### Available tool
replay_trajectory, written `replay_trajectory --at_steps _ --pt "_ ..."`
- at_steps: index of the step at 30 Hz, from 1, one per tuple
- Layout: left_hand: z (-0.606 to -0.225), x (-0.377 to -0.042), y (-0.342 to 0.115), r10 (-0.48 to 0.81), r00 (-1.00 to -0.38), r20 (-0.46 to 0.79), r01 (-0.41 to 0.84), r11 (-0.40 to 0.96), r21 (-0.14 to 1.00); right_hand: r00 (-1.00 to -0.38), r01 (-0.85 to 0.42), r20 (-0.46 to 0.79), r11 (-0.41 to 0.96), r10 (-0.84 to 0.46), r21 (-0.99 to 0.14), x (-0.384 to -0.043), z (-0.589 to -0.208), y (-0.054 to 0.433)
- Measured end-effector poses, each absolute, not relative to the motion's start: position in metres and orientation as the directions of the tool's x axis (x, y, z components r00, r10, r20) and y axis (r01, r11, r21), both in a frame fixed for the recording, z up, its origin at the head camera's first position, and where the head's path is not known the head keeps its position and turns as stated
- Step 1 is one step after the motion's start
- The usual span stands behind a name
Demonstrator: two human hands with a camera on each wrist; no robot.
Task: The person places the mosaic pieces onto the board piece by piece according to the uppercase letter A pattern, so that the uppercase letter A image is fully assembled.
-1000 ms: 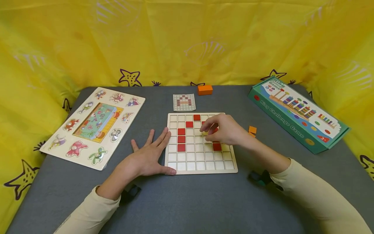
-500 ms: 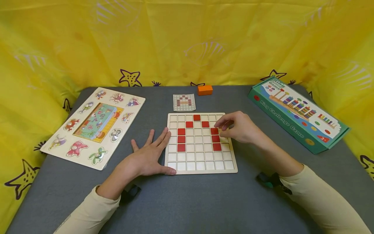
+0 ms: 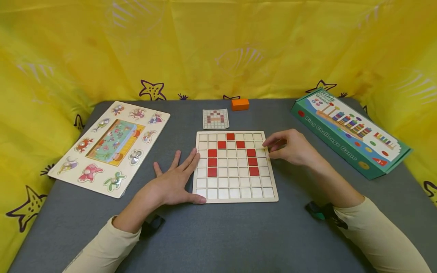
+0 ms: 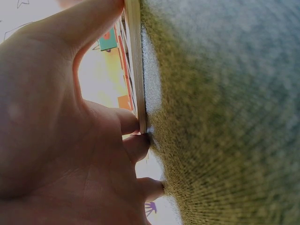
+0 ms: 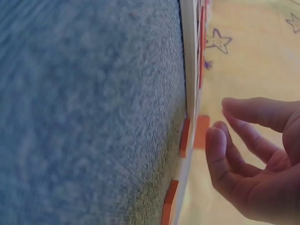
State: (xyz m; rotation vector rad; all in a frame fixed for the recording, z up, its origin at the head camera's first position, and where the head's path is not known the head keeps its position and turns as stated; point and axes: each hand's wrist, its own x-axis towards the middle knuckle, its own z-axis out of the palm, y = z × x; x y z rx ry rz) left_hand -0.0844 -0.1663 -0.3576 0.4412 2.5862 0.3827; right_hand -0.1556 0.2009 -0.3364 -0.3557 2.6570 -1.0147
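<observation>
A wooden grid board (image 3: 235, 201) lies flat on the table, with several red tiles (image 3: 252, 162) set in its squares in two mirrored columns that narrow toward the top. My left hand (image 3: 174, 184) rests at its left side, fingers spread, thumb and fingertips touching the frame. Just above the board's right edge hovers my right hand (image 3: 290, 148). Its fingers are loosely bent, and the right wrist view shows a gap with nothing between thumb and fingertips. Two orange tiles (image 5: 185, 137) lie on the table beside the board; the hand hides them in the head view.
Behind the board lie a small pattern card (image 3: 216, 119) and an orange block (image 3: 240, 104). An animal puzzle board (image 3: 110, 149) is at left, a green Ring Challenge Game box (image 3: 351, 132) at right. Yellow cloth (image 3: 218, 49) surrounds the grey table (image 3: 218, 239).
My right hand has moved right, from over the board's upper right squares to its right edge, uncovering the red tiles there and covering the orange tiles. The left hand stays put.
</observation>
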Motion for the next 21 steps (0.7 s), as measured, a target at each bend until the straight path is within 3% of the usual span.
replay_trajectory --at_steps 21 --pt "-0.357 -0.085 -0.166 0.369 -0.832 -0.413 0.228 0.908 0.352 -0.933 -0.087 -0.214 0.759 -0.288 -0.645 -0.158 -0.34 0.216"
